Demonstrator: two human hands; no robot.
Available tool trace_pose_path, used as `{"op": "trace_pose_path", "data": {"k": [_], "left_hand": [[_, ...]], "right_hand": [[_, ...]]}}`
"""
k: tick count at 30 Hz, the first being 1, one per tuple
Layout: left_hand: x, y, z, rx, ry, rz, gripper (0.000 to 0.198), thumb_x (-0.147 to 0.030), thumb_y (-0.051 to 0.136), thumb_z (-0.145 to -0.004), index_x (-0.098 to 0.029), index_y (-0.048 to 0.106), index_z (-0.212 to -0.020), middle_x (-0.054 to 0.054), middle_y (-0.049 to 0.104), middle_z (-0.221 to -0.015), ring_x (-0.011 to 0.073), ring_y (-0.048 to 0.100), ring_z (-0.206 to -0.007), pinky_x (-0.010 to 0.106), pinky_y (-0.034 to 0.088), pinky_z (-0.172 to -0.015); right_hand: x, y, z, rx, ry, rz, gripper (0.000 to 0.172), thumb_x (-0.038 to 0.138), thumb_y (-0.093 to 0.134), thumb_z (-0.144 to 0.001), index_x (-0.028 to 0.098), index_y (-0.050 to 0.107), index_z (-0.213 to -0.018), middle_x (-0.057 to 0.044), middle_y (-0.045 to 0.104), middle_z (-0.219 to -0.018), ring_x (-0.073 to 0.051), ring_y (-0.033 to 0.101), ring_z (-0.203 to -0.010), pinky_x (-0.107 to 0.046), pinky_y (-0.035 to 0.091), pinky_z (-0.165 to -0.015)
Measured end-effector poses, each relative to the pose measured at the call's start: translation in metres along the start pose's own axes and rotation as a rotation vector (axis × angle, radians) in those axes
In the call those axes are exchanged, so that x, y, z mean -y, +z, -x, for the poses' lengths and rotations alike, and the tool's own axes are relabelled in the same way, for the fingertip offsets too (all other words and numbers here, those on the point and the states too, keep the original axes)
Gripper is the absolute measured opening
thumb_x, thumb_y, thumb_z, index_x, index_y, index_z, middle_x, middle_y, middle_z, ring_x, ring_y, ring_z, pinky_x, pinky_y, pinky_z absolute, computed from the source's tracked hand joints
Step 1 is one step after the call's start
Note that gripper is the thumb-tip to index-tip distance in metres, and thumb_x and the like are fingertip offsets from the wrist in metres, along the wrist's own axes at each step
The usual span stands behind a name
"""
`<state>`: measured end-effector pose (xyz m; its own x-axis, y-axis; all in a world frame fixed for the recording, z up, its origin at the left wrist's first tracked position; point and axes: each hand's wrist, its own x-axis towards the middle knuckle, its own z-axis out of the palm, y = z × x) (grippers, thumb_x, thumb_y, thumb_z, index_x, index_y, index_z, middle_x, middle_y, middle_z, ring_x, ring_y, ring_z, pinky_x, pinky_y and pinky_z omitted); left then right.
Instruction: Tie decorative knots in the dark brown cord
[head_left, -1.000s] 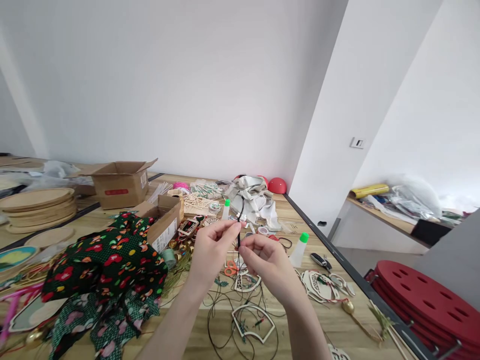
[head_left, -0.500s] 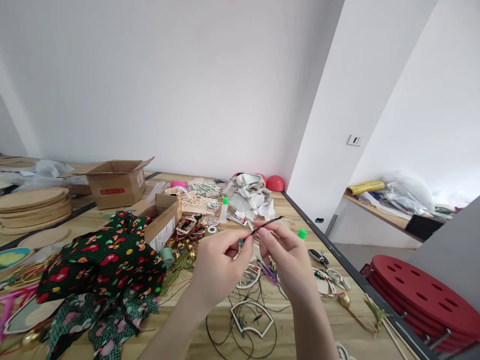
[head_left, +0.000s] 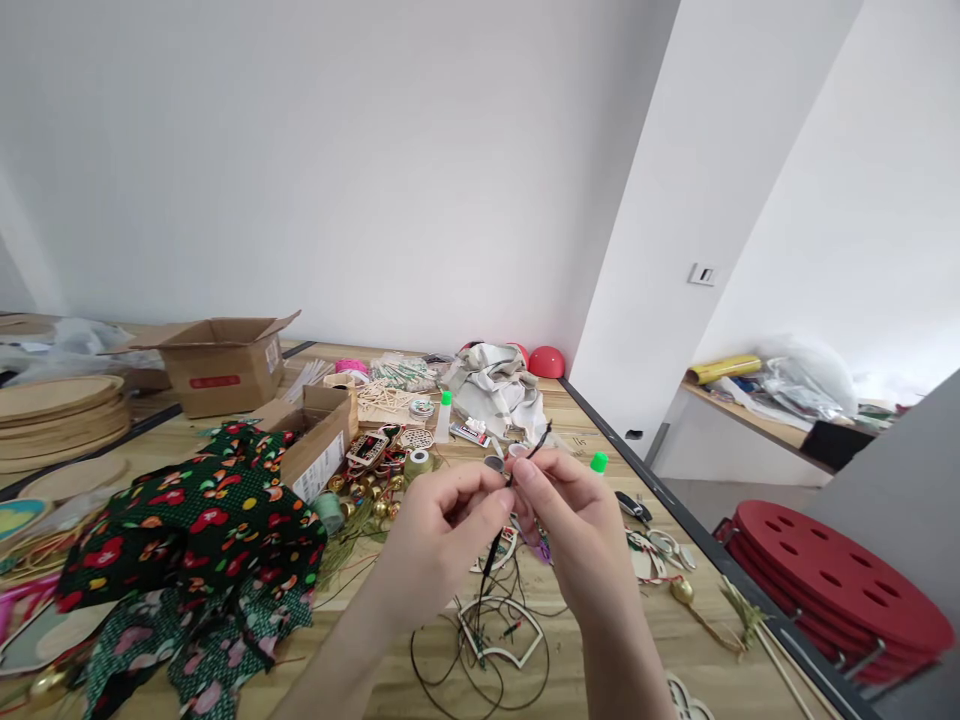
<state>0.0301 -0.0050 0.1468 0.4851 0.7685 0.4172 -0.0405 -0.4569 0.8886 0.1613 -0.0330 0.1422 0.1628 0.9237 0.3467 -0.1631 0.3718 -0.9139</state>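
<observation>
Both hands meet above the table, with a thin black cord [head_left: 493,555] between their fingertips. My left hand [head_left: 439,535] pinches the cord between thumb and forefinger. Close beside it, my right hand [head_left: 574,530] is closed on the cord's upper part, and a short end sticks up past the fingers. The cord also hangs below the left fingertips. Beneath the hands lies a pale fan-shaped frame [head_left: 535,645], with loops of dark cord [head_left: 415,655] around it. The exact crossing of the cord at the fingertips is hidden.
Patterned dark fabric [head_left: 202,525], a long cardboard box [head_left: 319,455] and gold bells [head_left: 381,508] lie on the left. Glue bottles [head_left: 443,420] stand behind the hands. A car key [head_left: 632,507] and a gold bell [head_left: 682,591] are right. Red stacked stools [head_left: 832,570] stand beyond the table's edge.
The cord has turned from nearly level to steep, and a length now hangs below my left fingers. Both hands remain close together. The view has shifted slightly.
</observation>
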Motion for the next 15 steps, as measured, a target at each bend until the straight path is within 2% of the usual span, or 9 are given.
{"op": "trace_pose_path", "data": {"k": [3, 9, 15], "left_hand": [[-0.0001, -0.0012, -0.0020, 0.052, -0.021, 0.071, 0.025, -0.031, 0.048, -0.085, -0.017, 0.062, -0.069, 0.001, 0.056, -0.063, 0.0111, 0.042, -0.055, 0.023, 0.032, -0.049], [-0.0009, -0.0005, -0.0037, 0.055, 0.003, 0.125, 0.023, -0.028, 0.049, -0.085, -0.018, 0.061, -0.068, 0.001, 0.059, -0.066, 0.0124, 0.049, -0.061, 0.023, 0.038, -0.056], [0.0016, 0.0004, -0.0003, -0.041, 0.052, -0.030, 0.024, -0.032, 0.050, -0.085, -0.018, 0.062, -0.069, -0.001, 0.049, -0.056, 0.0101, 0.037, -0.051, 0.022, 0.029, -0.046]], "right_hand": [[0.0031, 0.0028, 0.0016, 0.005, 0.007, 0.003, 0.024, 0.037, 0.065, -0.081, 0.018, 0.055, -0.070, 0.005, 0.045, -0.052, -0.007, 0.036, -0.044, -0.018, 0.027, -0.038], [0.0032, 0.0031, 0.0023, 0.002, 0.000, -0.016, 0.025, 0.037, 0.064, -0.081, 0.018, 0.055, -0.069, 0.005, 0.044, -0.052, -0.007, 0.034, -0.043, -0.018, 0.027, -0.038], [-0.0020, -0.0009, 0.0013, 0.010, -0.005, -0.029, 0.022, 0.037, 0.063, -0.083, 0.018, 0.058, -0.075, 0.004, 0.047, -0.054, -0.006, 0.036, -0.043, -0.017, 0.028, -0.038]]}}
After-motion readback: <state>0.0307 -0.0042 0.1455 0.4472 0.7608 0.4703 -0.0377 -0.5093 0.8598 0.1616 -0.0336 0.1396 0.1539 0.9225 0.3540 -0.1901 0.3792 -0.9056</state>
